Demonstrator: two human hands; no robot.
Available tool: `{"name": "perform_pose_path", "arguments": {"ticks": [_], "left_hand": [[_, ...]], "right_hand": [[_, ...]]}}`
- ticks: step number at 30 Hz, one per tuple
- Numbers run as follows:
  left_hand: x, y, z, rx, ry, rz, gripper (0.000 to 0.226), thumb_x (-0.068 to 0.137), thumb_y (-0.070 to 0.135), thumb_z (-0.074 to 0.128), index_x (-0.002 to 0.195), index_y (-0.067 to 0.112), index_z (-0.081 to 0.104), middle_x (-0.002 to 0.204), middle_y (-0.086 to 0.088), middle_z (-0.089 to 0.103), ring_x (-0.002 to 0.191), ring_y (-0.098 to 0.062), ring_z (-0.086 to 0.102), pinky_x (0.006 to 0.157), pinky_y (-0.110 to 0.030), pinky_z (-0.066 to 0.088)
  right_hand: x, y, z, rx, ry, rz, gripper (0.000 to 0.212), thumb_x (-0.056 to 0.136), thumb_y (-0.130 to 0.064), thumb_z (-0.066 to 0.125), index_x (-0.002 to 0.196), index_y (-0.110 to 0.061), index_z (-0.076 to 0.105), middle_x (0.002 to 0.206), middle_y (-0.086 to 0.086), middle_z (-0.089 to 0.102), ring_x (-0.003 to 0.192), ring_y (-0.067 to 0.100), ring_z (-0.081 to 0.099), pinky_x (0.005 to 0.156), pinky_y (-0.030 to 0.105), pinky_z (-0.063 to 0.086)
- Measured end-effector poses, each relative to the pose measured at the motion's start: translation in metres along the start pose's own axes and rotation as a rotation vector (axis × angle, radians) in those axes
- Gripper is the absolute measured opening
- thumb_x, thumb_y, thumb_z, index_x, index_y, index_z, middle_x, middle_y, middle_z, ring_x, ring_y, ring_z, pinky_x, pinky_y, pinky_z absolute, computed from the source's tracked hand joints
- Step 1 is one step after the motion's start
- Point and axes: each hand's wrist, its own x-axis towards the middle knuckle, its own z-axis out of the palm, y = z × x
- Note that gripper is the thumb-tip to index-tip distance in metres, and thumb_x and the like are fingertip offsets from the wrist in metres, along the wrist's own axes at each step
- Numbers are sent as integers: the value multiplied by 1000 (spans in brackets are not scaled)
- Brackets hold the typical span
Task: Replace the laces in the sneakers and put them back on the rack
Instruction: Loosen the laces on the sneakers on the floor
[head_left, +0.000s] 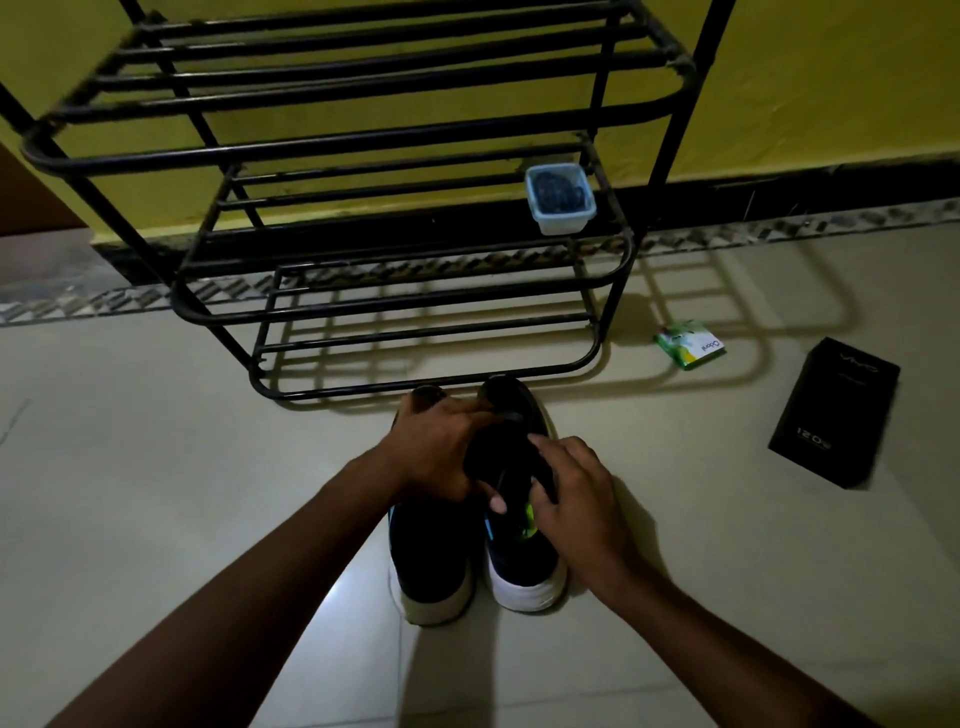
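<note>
Relacing in progress, I'd judge: sneakers (431, 561) on the floor (156, 467) at the rack's (363, 156) six o'clock, not yet racked. Left hand (436, 447) grips the right sneaker (524, 566); right hand's (576, 499) curled fingers touch it, grip unclear.

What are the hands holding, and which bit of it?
The left hand grips the right-side sneaker by its tongue. The right hand rests curled fingers on the same shoe's lace area; too dark to tell if they pinch anything.

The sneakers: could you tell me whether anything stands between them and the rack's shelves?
Nothing visible does: the sneakers stand on the floor directly before the rack, toes at its bottom shelf. A plastic container sits at the middle shelf's right end.
</note>
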Motion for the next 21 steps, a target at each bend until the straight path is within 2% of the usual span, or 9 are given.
{"name": "perform_pose_path", "arguments": {"ticks": [2, 4, 9, 12, 15, 18, 21], "left_hand": [[2, 2, 3, 33, -63, -4, 116, 60, 90, 63, 157, 45, 17, 167, 10, 18, 152, -18, 22, 114, -61, 15], [1, 5, 5, 68, -82, -13, 119, 62, 90, 63, 159, 39, 16, 168, 9, 15, 153, -16, 19, 114, -60, 15], [-3, 8, 4, 70, -43, -21, 118, 63, 86, 65, 157, 30, 20, 166, 6, 24, 151, -13, 23, 115, -54, 15], [-2, 8, 7, 98, -59, -39, 117, 66, 86, 62, 159, 31, 18, 168, 8, 18, 151, -14, 24, 116, -55, 16], [2, 8, 10, 134, -61, -46, 114, 67, 84, 61, 159, 32, 19, 167, 8, 20, 151, -15, 24, 115, -57, 17], [5, 10, 10, 142, -87, -65, 114, 68, 82, 64, 159, 30, 20, 168, 8, 18, 152, -15, 20, 115, -60, 16], [6, 12, 11, 148, -114, -76, 117, 67, 83, 65, 160, 29, 19, 168, 7, 17, 153, -16, 17, 114, -62, 13]], "right_hand": [[11, -3, -2, 4, -29, -42, 50, 85, -9, 64, 135, -15, 61, 121, 5, 57, 114, 22, 56, 97, 34, 50], [22, -5, -3, -23, -45, -90, 40, 85, -8, 63, 125, -11, 67, 116, 6, 60, 108, 24, 60, 92, 36, 53], [42, -16, -10, -247, -121, -191, 25, 87, -16, 62, 110, -14, 70, 112, 3, 58, 102, 25, 59, 75, 36, 53], [54, -19, -15, -328, -165, -287, 13, 86, -16, 61, 96, -13, 68, 104, 4, 58, 100, 25, 58, 72, 34, 51], [61, -15, -16, -110, -130, -117, 6, 80, -8, 62, 81, -13, 65, 91, 3, 60, 85, 24, 59, 72, 36, 53], [62, -10, -13, 252, -21, 224, 21, 82, 1, 67, 71, -17, 62, 76, 0, 66, 75, 17, 63, 70, 29, 50], [63, -9, -9, 566, -14, 391, 31, 85, 12, 58, 73, -16, 56, 70, 1, 59, 66, 15, 54, 60, 24, 43]]}}
